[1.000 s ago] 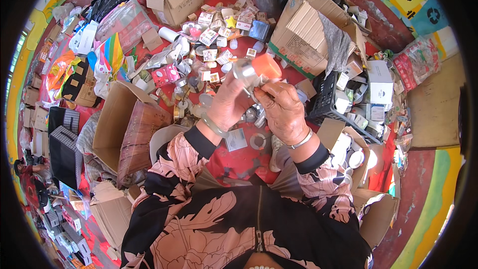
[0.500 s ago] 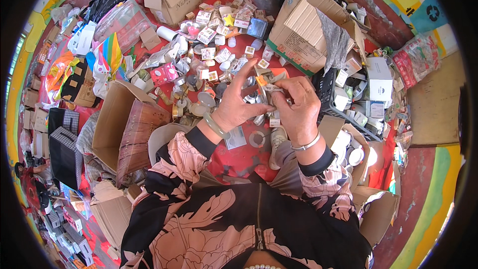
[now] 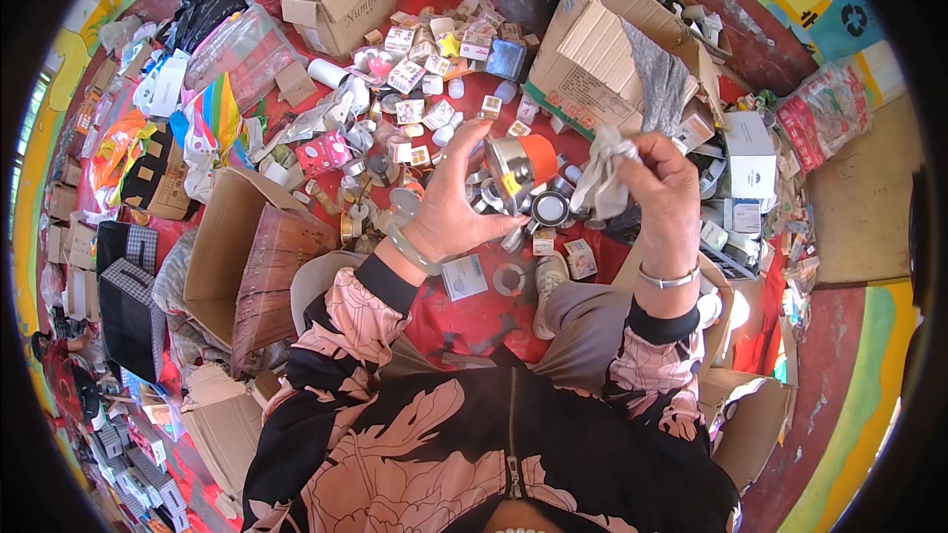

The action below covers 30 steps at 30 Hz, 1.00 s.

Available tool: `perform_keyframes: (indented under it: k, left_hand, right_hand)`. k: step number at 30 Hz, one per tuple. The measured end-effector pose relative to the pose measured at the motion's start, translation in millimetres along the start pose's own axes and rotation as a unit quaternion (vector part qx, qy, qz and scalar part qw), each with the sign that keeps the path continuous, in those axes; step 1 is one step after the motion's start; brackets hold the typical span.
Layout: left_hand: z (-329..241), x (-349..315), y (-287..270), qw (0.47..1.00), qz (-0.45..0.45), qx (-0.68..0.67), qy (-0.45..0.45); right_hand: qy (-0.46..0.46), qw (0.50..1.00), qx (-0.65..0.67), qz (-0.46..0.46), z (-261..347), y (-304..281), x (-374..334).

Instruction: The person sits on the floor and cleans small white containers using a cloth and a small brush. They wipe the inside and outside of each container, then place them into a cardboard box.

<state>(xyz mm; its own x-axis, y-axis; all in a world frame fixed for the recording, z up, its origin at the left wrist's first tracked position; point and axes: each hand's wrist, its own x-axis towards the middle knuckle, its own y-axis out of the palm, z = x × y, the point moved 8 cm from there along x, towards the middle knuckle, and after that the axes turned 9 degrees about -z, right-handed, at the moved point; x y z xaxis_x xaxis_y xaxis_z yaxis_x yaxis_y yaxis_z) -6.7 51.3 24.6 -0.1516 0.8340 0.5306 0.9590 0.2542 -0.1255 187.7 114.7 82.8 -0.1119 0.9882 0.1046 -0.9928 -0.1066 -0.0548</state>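
A silver metal cup [image 3: 511, 166] with an orange-red end and a small yellow sticker is tilted in my left hand [image 3: 449, 199], thumb below it and fingers above. To its right, my right hand [image 3: 664, 183] pinches a crumpled, whitish plastic wrapper [image 3: 604, 176] that hangs apart from the cup. Just beneath the cup lies a round container with a dark face [image 3: 549, 207], among small boxes and jars. A little box [image 3: 581, 259] rests on the red floor beside my shoe. A flat white box [image 3: 464, 276] is below my left wrist.
Small patterned boxes [image 3: 405, 76] and jars are heaped ahead. An open carton [image 3: 341, 0] stands behind them, and a larger torn carton [image 3: 588, 69] leans at the right. More cartons [image 3: 222, 262] flank my legs. A dark crate [image 3: 726, 265] of boxes sits to the right.
My hands were close together around the item. The right hand has moved away to the right with the crumpled wrapper, and the metal cup now shows bare in my left hand.
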Motion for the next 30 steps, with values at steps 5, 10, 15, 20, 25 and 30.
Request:
perform_keyframes:
  k: [5, 10, 15, 20, 25, 30]
  left_hand:
    - [-24.5, -4.4, 19.0, 0.993, 0.066, 0.067, 0.076]
    - [-29.5, -8.6, 16.6, 0.986, 0.084, 0.068, 0.124]
    - [-31.2, -10.5, 15.9, 0.983, 0.077, 0.082, 0.147]
    - [-34.8, -19.0, 24.8, 0.964, 0.078, 0.146, 0.208]
    - [-31.3, -11.4, 15.4, 0.980, 0.070, 0.119, 0.141]
    - [-22.8, -10.3, 16.5, 0.987, 0.079, 0.069, 0.120]
  right_hand:
    - [-0.205, 0.955, -0.156, 0.146, 8.2, 42.6, -10.2]
    - [0.059, 0.969, -0.063, 0.232, -42.0, 52.4, -13.1]
    - [0.016, 0.986, -0.078, 0.144, -62.2, 58.1, -14.6]
    - [-0.005, 0.995, -0.091, 0.048, -74.8, 54.8, -9.2]
    - [0.124, 0.968, 0.097, 0.194, -73.4, 61.3, -13.3]
    - [0.134, 0.955, 0.060, 0.257, -54.8, 70.0, -25.6]
